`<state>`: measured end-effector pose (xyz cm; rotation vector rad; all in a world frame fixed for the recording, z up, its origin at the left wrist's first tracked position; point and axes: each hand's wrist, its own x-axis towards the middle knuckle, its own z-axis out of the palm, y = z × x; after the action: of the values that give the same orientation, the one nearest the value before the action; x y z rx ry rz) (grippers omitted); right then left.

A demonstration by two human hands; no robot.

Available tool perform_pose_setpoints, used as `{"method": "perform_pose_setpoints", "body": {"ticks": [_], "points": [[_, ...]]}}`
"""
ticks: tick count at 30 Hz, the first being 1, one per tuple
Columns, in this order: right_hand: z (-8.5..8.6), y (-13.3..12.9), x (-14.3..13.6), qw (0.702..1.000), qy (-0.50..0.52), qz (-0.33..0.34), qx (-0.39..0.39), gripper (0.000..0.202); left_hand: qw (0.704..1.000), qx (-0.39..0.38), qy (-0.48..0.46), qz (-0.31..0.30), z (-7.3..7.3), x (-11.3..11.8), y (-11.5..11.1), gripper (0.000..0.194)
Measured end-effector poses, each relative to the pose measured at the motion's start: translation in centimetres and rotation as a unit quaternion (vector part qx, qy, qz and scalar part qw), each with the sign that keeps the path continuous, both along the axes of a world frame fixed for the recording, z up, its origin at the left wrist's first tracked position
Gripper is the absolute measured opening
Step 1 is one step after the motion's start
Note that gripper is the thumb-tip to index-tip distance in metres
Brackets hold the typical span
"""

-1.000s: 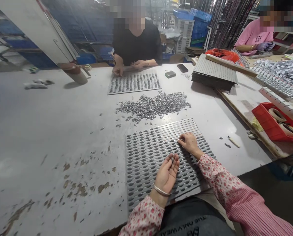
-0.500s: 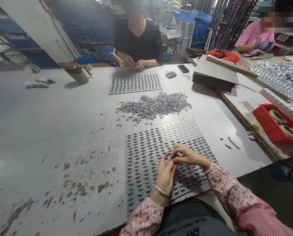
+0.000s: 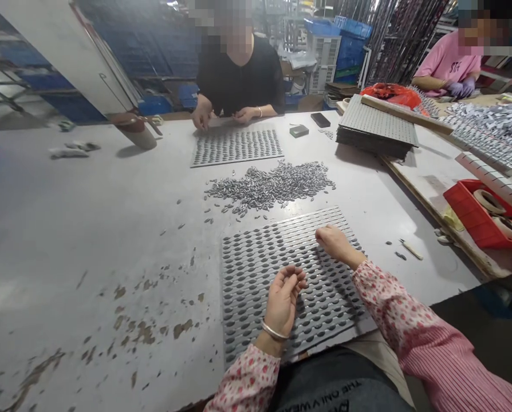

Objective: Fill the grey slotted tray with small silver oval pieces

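Note:
A grey board (image 3: 247, 286) with rows of dark oval pieces lies on the table before me; its upper right part shows bare lines. Over the middle of the board is my left hand (image 3: 282, 300), palm turned up and fingers curled, closed on something I cannot make out. My right hand (image 3: 335, 245) is above the board's upper right part, its fingertips pinched together near the bare lines; anything between them is too small to see. Beyond the board lies a heap of small grey oval pieces (image 3: 277, 186).
Across the white table (image 3: 131, 229), a person in black (image 3: 243, 80) handles another board (image 3: 239, 146). A stack of boards (image 3: 376, 129), a phone (image 3: 320, 119), a cup (image 3: 136, 131), tweezers (image 3: 410, 249) and a red bin (image 3: 471, 217) stand or lie around.
My right hand has moved away from my left, up and to the right over the bare lines. The left hand has shifted slightly left. The person opposite has moved their hands apart.

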<state>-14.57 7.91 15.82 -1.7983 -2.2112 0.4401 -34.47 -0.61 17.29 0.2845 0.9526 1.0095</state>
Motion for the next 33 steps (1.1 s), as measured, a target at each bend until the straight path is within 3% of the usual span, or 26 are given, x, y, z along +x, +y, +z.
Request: {"method": "perform_pose_setpoints", "body": {"ticks": [3, 6, 12, 18, 24, 33], "points": [[-0.7, 1.3, -0.3, 0.990, -0.118, 0.076, 0.006, 0.011, 1.000, 0.000, 0.010, 0.009, 0.6, -0.4, 0.3, 0.018], [-0.7, 1.7, -0.7, 0.985, -0.120, 0.126, -0.002, 0.016, 1.000, -0.006, 0.011, 0.017, 0.9, -0.5, 0.3, 0.018], [-1.4, 1.6, 0.6, 0.998, -0.017, 0.067, -0.011, 0.011, 0.999, -0.022, 0.009, 0.030, 0.5, -0.6, -0.1, 0.021], [-3.2, 2.0, 1.3, 0.997, -0.020, 0.079, -0.013, 0.013, 0.999, -0.027, 0.006, 0.028, 0.5, -0.5, 0.0, 0.020], [-2.7, 2.8, 0.5, 0.992, -0.039, 0.107, -0.048, 0.017, 0.999, -0.034, 0.016, 0.030, 0.5, -0.9, 0.0, 0.021], [-2.1, 3.6, -0.7, 0.995, -0.051, 0.050, -0.072, 0.020, 0.998, -0.042, 0.030, 0.025, 0.6, -1.2, 0.1, 0.019]]}}
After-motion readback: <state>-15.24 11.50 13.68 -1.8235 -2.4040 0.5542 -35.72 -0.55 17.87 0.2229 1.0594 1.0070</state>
